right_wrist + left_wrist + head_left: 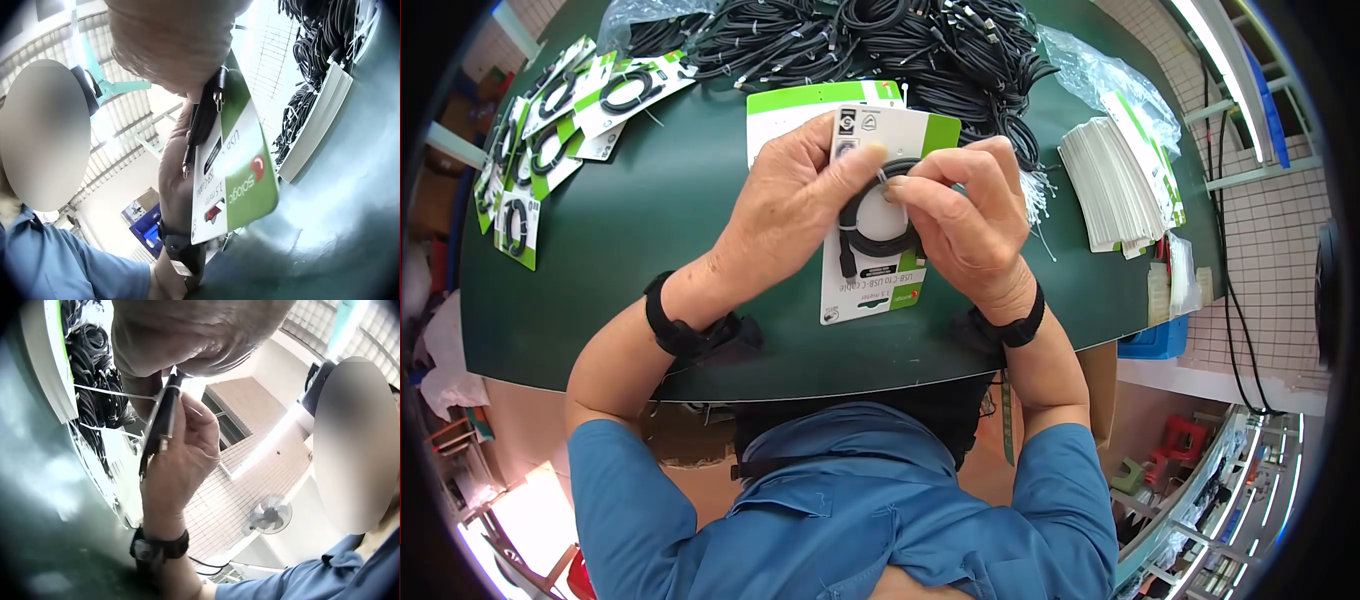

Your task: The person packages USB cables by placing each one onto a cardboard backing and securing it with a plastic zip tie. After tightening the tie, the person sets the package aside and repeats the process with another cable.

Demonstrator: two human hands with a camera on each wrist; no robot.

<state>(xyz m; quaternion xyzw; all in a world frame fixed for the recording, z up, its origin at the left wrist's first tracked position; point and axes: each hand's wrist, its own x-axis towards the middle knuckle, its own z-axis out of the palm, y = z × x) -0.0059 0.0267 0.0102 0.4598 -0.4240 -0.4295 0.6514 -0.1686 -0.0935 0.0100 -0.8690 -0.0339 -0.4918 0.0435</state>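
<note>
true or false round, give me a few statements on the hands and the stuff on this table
1. The left hand and right hand both hold one card. True.
2. The cable coiled on that card is white. False: it is black.
3. A cable heap lies at the far edge of the table. True.
4. The table is red. False: it is dark green.

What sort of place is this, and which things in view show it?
Probably a packing workshop: a heap of bundled black cables, a stack of cards and finished carded cables on the green table.
</note>
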